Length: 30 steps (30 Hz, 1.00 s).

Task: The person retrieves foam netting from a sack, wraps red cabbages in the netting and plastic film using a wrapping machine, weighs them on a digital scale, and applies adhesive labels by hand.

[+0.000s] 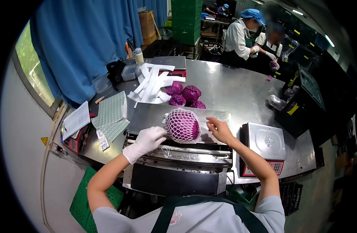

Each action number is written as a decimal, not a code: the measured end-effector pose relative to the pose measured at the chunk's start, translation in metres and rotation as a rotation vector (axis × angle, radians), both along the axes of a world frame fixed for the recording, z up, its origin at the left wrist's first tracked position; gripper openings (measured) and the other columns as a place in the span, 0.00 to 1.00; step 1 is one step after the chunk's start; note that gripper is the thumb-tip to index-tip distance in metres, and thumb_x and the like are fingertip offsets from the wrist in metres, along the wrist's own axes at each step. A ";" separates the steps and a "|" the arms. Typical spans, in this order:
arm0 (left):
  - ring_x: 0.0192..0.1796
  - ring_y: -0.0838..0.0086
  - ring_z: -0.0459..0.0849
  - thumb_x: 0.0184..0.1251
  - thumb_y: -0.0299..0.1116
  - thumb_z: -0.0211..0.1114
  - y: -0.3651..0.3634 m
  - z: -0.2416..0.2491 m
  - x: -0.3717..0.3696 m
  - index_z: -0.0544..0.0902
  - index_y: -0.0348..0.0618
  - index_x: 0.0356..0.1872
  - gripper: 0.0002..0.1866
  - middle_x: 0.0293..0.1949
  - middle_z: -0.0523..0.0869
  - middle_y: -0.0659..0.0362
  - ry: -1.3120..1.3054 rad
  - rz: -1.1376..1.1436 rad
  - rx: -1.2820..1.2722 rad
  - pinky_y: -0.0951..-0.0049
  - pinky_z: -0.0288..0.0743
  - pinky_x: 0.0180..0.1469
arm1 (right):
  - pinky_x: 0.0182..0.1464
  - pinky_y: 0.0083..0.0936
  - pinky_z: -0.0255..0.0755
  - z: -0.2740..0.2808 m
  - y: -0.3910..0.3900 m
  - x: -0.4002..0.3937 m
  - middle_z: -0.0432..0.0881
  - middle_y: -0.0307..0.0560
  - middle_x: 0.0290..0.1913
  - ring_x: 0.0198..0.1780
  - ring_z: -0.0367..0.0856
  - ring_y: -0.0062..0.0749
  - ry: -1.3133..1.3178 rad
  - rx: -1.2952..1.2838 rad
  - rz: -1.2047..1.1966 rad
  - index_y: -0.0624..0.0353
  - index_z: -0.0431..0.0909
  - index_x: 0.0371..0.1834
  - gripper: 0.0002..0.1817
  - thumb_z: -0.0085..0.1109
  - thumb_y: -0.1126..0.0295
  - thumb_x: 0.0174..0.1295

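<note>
Your gloved left hand (148,141): fingers bent beside netted cabbage (182,126), grip unclear. Your bare right hand (220,129): fingers loosely curled, released, apart from cabbage. Cabbage on machine (147,120).

– Type of premises?
– Produce packing workshop, by its fittings: a long grey stainless-steel table (225,83) bearing a square steel-topped scale with a red base (267,143).
– Produce observed?
– Round purple cabbages (191,93), loose, and one round purple cabbage in white foam netting (181,125).
– Storage and staffing?
– Stacked green plastic crates (186,19) noted behind. Beyond the table, a person in a blue cap, white sleeves and dark apron (237,40); white gloves worn.
</note>
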State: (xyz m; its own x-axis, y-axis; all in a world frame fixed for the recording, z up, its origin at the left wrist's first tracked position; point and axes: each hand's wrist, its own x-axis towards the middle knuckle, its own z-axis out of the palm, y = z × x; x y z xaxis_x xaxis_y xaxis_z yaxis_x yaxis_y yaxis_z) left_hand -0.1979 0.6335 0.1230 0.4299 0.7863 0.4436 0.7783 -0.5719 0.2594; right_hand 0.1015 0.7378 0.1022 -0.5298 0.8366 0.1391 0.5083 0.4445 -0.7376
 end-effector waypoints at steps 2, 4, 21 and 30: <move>0.33 0.72 0.78 0.48 0.31 0.60 -0.007 0.000 -0.014 0.77 0.48 0.35 0.11 0.40 0.79 0.62 0.403 -0.202 0.118 0.72 0.73 0.32 | 0.34 0.33 0.74 0.009 -0.015 0.016 0.81 0.49 0.32 0.33 0.79 0.40 -0.238 0.341 0.155 0.59 0.71 0.49 0.19 0.57 0.66 0.54; 0.34 0.73 0.79 0.51 0.32 0.57 -0.010 -0.006 -0.025 0.77 0.48 0.39 0.12 0.43 0.79 0.63 0.636 -0.336 0.119 0.74 0.74 0.29 | 0.32 0.33 0.75 0.010 -0.029 0.026 0.79 0.45 0.34 0.38 0.76 0.39 -0.456 0.597 0.433 0.55 0.73 0.46 0.20 0.60 0.69 0.47; 0.35 0.78 0.76 0.58 0.24 0.54 -0.071 0.014 -0.043 0.74 0.37 0.33 0.04 0.31 0.77 0.61 -0.514 -0.006 -1.084 0.75 0.71 0.39 | 0.31 0.32 0.74 0.017 -0.123 0.052 0.80 0.49 0.31 0.29 0.80 0.46 -0.194 0.090 0.425 0.59 0.73 0.35 0.06 0.51 0.76 0.53; 0.43 0.80 0.76 0.59 0.30 0.58 -0.017 0.130 -0.034 0.78 0.35 0.35 0.08 0.38 0.79 0.60 -0.694 0.079 -0.397 0.78 0.68 0.47 | 0.52 0.27 0.69 0.134 -0.068 0.022 0.80 0.49 0.43 0.50 0.76 0.29 0.473 0.013 0.005 0.67 0.72 0.42 0.10 0.46 0.72 0.65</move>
State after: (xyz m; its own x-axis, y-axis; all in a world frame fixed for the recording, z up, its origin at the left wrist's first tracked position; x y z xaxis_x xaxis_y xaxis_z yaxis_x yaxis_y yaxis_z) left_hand -0.2317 0.6168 0.2532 0.0950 0.9582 0.2697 0.3990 -0.2849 0.8716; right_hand 0.1230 0.6697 0.2361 -0.4098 0.8310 0.3761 0.1159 0.4564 -0.8822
